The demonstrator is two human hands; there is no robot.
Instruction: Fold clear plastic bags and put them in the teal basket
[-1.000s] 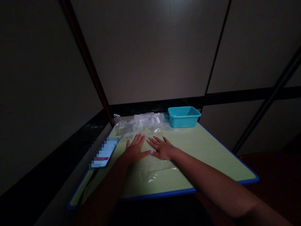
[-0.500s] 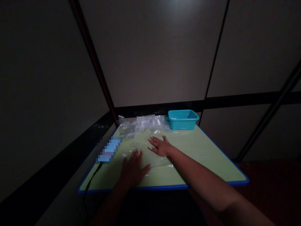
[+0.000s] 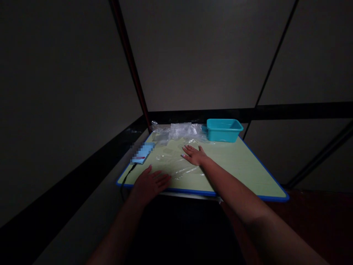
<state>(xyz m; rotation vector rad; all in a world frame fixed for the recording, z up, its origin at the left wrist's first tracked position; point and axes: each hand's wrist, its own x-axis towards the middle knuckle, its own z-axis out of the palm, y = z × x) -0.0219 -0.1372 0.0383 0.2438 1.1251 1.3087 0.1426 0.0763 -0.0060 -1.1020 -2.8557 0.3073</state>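
Note:
A clear plastic bag lies spread over the pale green tabletop. On the bag's far right part my right hand rests flat, its fingers stretched out and apart. My left hand is at the table's near edge, just left of the bag's near side, with its fingers extended and nothing in it. Whether its fingertips touch the bag I cannot tell. Behind my hands, more clear plastic bags lie in a crumpled heap along the table's far edge.
A turquoise plastic basin stands at the table's far right corner. To the left lies a phone, partly blurred out, with a dark cable hanging over the edge. Walls rise behind and to the left. Blue trim borders the table.
My left hand has moved off the middle of the bag to the table's near left edge, its fingers turned rightward. My right hand stays flat on the bag. The view has shifted left and down.

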